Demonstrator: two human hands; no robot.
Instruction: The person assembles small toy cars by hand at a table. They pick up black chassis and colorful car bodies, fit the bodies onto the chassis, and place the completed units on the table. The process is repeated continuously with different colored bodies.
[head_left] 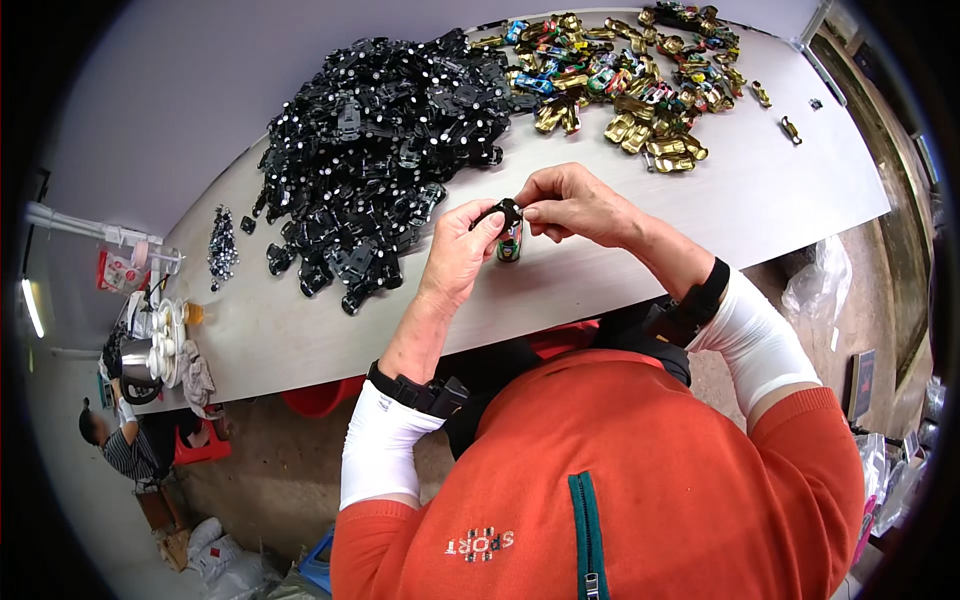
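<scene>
Between the thumb and fingers of my left hand [458, 250] is a black toy car chassis [506, 211], held just above the table. My right hand [580, 207] pinches at the chassis's right edge; whatever lies between its fingertips is too small to make out. Directly below the chassis, a green and red toy car body [509, 246] stands at my left fingertips, and I cannot tell whether they touch it. A large heap of black toy car chassis [370, 150] with white-tipped wheels lies beyond my left hand.
Gold and coloured toy car bodies [630, 90] are spread over the table's [330, 340] far right. A small pile of shiny little parts [221, 250] lies at the left. Another person [130, 440] sits by the table's left end, near a metal pot [138, 365].
</scene>
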